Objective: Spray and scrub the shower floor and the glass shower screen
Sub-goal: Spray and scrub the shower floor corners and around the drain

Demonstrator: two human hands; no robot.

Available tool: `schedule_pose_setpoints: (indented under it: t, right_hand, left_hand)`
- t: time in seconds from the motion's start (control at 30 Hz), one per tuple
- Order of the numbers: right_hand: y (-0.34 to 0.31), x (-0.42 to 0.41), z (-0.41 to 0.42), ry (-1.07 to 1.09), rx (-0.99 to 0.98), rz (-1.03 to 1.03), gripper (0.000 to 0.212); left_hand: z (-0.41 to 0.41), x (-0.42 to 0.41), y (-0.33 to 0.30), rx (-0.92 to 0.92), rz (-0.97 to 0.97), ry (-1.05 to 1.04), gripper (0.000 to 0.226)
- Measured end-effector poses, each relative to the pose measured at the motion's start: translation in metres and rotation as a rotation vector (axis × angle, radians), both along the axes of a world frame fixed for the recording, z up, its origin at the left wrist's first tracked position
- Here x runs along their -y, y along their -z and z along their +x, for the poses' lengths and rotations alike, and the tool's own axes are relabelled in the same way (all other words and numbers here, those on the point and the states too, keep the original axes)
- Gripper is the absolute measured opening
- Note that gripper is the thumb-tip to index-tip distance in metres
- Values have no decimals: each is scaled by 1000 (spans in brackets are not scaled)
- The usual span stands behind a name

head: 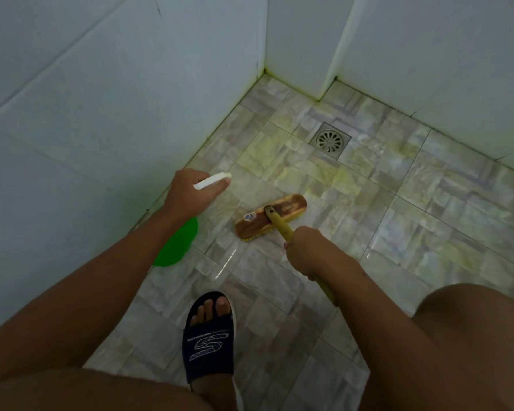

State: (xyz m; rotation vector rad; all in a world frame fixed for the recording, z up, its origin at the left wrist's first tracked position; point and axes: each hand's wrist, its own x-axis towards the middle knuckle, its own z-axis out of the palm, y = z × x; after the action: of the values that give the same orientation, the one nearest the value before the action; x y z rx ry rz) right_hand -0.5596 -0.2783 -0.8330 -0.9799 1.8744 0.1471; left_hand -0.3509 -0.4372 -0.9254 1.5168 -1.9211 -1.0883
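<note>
My left hand [190, 192] grips a spray bottle with a white trigger head [212, 180] and a green body [177, 243] that hangs below my wrist, nozzle aimed toward the floor ahead. My right hand [304, 247] holds the yellow handle [281, 225] of a scrub brush. Its wooden head [272, 216] rests bristles-down on the wet, yellow-tinged tiled shower floor [398, 203]. The glass screen is not in view.
A round metal floor drain [330, 140] lies beyond the brush. White tiled walls [116, 99] close the left and far sides, with a jutting corner [333, 54] at the back. My foot in a dark slide sandal [209, 336] stands near the bottom.
</note>
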Motion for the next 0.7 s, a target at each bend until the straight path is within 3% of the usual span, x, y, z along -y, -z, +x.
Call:
schedule_pose_setpoints:
  t: [0.2,0.47,0.6,0.7]
  right_hand:
    - [9,-1,-8,5,-25,8,9]
    - [24,-4,-6,48,-22,22,31]
    - [27,4,-1,-118,-54,154,18]
    - [33,6,1,-163,-62,162,23]
  left_hand:
    - [4,6,9,40,25,-61,74]
    - [6,7,7,90,-32,-69,72]
    - [10,10,6,60,-45,-72,62]
    - [13,15,5,72,-19,-95,60]
